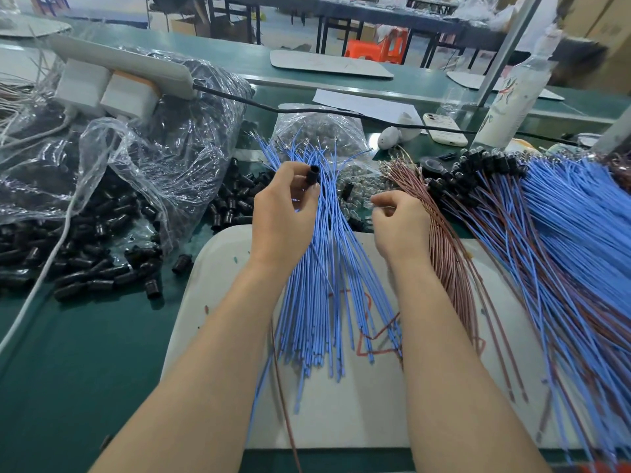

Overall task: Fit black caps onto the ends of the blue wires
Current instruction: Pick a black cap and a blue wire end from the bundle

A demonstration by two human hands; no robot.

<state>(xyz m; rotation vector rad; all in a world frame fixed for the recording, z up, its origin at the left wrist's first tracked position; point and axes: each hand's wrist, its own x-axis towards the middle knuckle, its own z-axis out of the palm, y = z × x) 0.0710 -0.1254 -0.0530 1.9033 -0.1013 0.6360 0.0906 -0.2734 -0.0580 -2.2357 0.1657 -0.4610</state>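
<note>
Caps and wires spread over our green desk (pixel 85 370).

At the left of the frame a clear plastic bag (pixel 164 158) holds black caps, with loose caps (pixel 85 278) spilled below it. In the centre our left hand (pixel 283 213) pinches one black cap (pixel 312 174) above the fanned blue wires (pixel 324 268), which lie on a white board (pixel 375 404) between both hands. Our right hand (pixel 399 223) has curled fingers, and we cannot tell whether it holds anything. Brown wires (pixel 447 254) lie just right of it.
</note>
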